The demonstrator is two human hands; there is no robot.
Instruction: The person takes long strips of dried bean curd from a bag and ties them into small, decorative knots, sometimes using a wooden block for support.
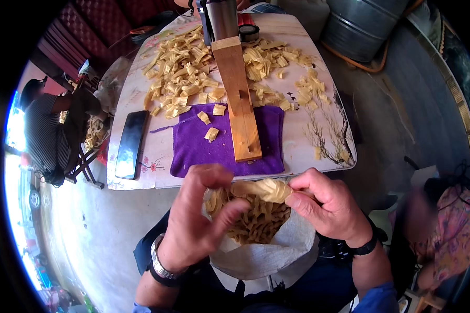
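Observation:
Between thumb and fingertips, my right hand grips one end of a pale yellow, wrinkled dried strip, knotted or folded near that end. My left hand is at the strip's other end, slightly blurred, its thumb and fingers spread apart. Below both hands, a white woven sack stands with its mouth open on my lap, holding many brownish-yellow strips. Just ahead, a wooden block stand rests on a purple cloth at the table's near edge, with a few short cut pieces beside it.
The patterned table carries a heap of yellow pieces, a smartphone, a steel tumbler and a round black lid. A seated person is at left, another person at right. A metal drum stands behind.

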